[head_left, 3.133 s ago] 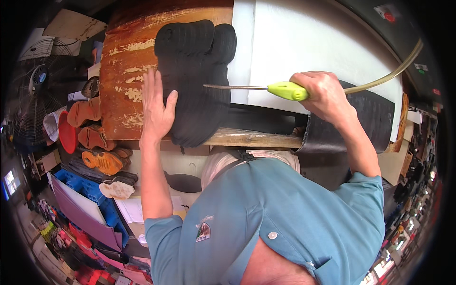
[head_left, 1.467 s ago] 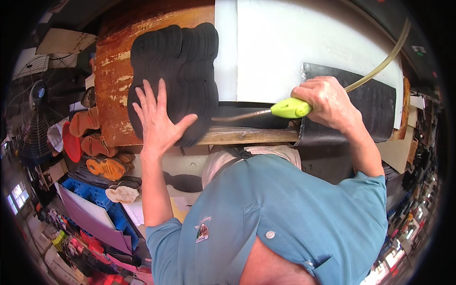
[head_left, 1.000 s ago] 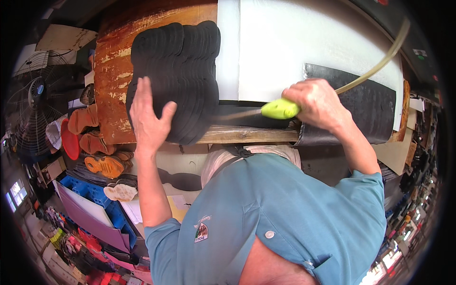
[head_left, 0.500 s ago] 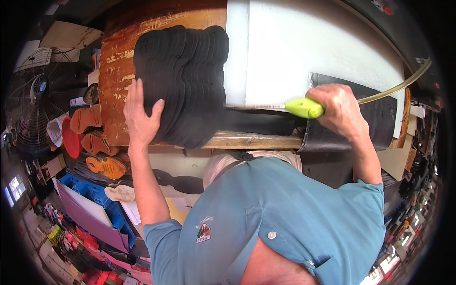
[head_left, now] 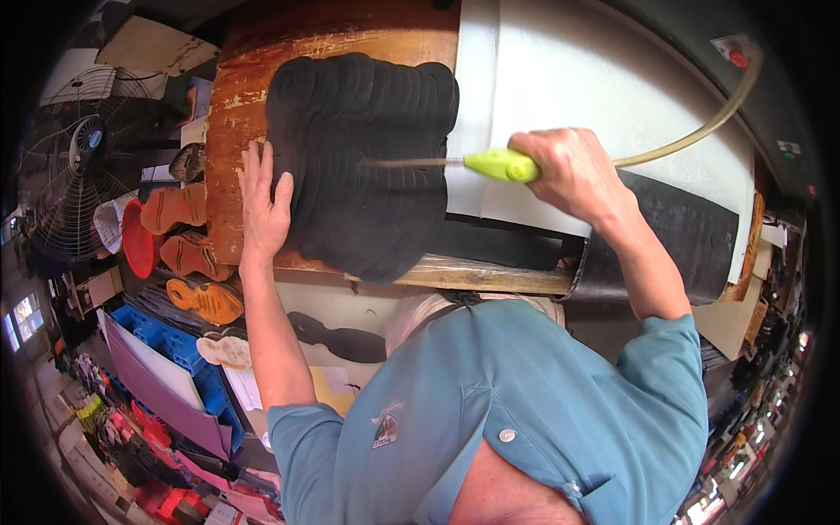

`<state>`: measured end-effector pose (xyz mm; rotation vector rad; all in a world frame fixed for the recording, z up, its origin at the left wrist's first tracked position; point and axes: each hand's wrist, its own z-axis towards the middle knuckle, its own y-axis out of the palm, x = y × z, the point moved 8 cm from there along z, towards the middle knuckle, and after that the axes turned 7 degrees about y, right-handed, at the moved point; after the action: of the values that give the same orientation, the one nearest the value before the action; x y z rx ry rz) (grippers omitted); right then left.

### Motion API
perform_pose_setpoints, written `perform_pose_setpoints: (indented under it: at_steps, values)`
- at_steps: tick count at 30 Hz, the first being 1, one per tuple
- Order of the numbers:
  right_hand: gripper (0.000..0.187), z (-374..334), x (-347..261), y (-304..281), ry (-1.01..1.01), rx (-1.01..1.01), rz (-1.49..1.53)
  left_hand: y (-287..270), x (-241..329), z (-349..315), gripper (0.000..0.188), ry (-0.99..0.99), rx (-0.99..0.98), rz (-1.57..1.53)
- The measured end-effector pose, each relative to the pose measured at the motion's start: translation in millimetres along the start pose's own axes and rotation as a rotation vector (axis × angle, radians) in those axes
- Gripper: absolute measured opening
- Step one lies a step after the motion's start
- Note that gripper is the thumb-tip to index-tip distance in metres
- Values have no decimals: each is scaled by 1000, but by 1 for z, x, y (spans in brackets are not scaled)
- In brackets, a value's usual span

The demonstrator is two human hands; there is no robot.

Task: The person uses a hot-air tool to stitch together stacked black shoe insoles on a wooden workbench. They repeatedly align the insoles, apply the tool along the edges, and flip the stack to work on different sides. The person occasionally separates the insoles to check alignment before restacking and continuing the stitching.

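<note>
Several black sole-shaped sheets lie fanned out, overlapping in two rows on the wooden table top. My left hand rests at their left edge, fingers stretched and thumb apart, gripping nothing. My right hand is wrapped round the lime-green handle of a hose-fed brush. Its thin, blurred tip reaches left over the middle of the sheets; whether it touches them I cannot tell. From the handle's rear a clear yellowish hose curves up to the far right.
A white board covers the table's right part, with a black sheet draped over the front edge. Below the sheets runs a dark strip. A fan, brown sole pieces and a blue crate stand left.
My right hand has moved left and farther away, carrying the brush from the sheets' right edge to over their middle. My left hand stays at their left edge. The view has shifted slightly.
</note>
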<state>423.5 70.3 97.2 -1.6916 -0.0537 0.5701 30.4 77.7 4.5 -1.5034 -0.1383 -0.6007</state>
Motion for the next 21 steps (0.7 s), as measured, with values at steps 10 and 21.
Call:
perform_pose_setpoints:
  at_steps: [10, 21]
  values:
    - [10, 49, -36, 14, -131, 7, 4, -8, -30, 5, 58, -60, 40, 84]
    - [10, 57, -29, 18, -139, 35, -28, -14, -42, 8, 54, 13, 123, 120]
